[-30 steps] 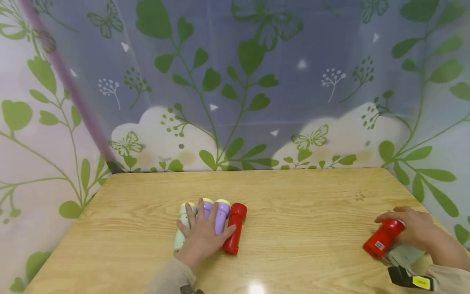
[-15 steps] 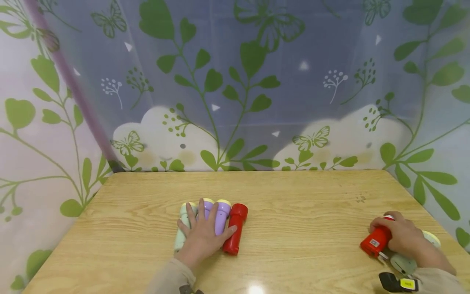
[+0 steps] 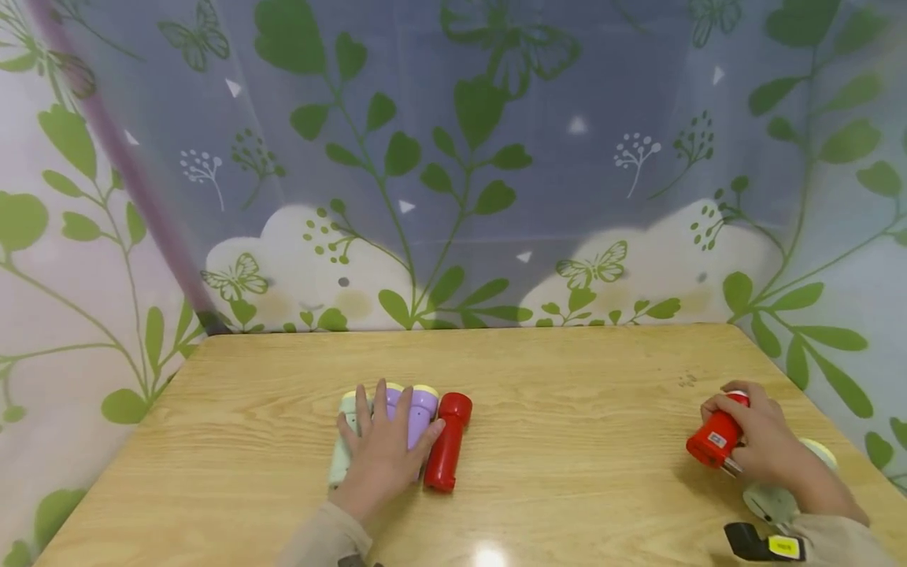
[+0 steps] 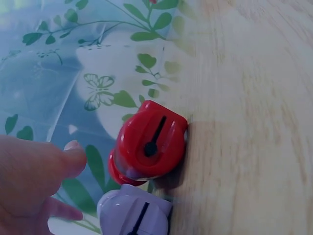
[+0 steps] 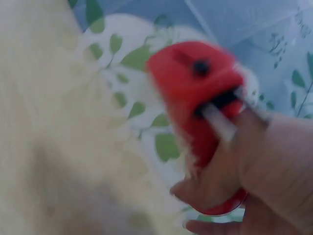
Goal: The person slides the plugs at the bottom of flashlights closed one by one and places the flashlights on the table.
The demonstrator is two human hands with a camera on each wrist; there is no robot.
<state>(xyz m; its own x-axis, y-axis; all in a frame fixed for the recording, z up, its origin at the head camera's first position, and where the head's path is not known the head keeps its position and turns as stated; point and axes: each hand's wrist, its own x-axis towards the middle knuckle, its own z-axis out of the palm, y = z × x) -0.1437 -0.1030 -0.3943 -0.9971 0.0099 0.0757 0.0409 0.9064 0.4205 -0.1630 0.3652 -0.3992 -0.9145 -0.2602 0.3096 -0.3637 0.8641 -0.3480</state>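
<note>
My left hand [image 3: 383, 457] lies spread over a row of flashlights. Under or beside its fingers are a pale green flashlight [image 3: 338, 457] and two purple flashlights [image 3: 421, 417] with yellow rims, partly hidden. A red flashlight [image 3: 448, 445] ends the row on the right, near my thumb; the left wrist view shows its tail end with a black slider. My right hand [image 3: 768, 445] grips another red flashlight [image 3: 716, 437], tilted, above the table's right side. Two metal plug prongs [image 5: 220, 122] stick out near its tail. Below my right wrist lies another pale green flashlight [image 3: 771, 502], mostly covered.
The wooden table [image 3: 567, 425] stretches between my hands. Behind it and at both sides hangs a leaf-and-butterfly printed curtain [image 3: 468, 197]. A black wrist strap [image 3: 761, 543] with a yellow label sits at my right sleeve.
My right hand has moved left and slightly up with the red flashlight, turning it and uncovering its prongs and part of the green flashlight. The left hand stays in place.
</note>
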